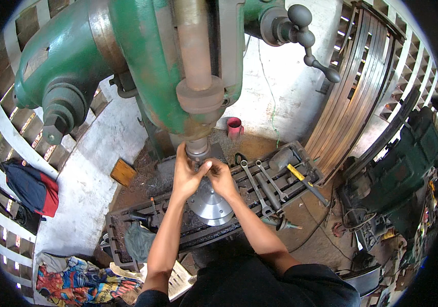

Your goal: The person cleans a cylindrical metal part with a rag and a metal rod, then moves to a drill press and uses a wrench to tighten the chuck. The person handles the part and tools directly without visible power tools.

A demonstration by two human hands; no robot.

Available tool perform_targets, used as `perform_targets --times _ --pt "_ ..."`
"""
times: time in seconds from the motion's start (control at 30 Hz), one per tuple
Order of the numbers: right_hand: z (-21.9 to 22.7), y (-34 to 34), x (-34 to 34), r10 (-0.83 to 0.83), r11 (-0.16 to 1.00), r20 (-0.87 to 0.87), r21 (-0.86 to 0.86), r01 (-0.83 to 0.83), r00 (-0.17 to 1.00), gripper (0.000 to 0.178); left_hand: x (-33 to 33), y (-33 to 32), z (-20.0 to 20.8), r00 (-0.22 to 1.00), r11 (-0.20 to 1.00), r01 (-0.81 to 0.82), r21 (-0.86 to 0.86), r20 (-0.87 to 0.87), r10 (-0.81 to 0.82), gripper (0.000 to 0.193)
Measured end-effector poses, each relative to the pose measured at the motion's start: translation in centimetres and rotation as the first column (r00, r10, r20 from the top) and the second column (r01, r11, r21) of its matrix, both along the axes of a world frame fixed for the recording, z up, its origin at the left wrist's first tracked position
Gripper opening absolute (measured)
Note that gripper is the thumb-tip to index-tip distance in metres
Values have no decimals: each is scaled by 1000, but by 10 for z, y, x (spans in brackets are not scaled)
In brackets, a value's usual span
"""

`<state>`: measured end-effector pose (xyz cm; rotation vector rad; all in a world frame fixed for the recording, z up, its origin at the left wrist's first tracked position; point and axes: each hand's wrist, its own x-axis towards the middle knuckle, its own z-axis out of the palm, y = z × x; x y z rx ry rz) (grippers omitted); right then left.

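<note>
A green machine head point(147, 66) hangs in front of me, with a vertical steel spindle point(198, 148) at its lower end. Just under the spindle, my left hand point(187, 175) and my right hand point(220, 179) close round a metal part from both sides. Their thumbs come together at the front, and the fingers hide most of that part, so its kind does not show. Below my hands lies a shiny round metal flange point(209, 203) with a stepped centre, on the dark slotted machine table point(183, 236).
On the table's right lie wrenches point(254, 187), a hammer with a yellow-and-black handle point(307, 183) and a grey block point(281, 158). A grey-green cloth point(139, 241) lies at left. A red mug point(234, 128) stands behind. A crank handle point(313, 51) juts out upper right.
</note>
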<state>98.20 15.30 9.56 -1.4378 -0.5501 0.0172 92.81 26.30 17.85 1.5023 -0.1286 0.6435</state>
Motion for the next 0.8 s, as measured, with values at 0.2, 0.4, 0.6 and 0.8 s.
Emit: perform_targets --times 0.2,0.4,0.6,0.8 --pt "-7 3 4 -15 1000 -4 -28 15 1000 16 -10 20 3 993 1000 -21 -19 -116 19 59" --pt "-7 6 3 13 993 11 116 -14 1000 15 25 22 3 955 971 226 -73 -179 -236 62" --pt "-6 4 1 -5 998 -39 56 7 999 19 -35 -2 -3 998 998 -62 11 -10 63 68" --pt "-5 3 2 2 1000 -19 19 -1 1000 20 -14 14 12 999 999 -13 29 47 12 83"
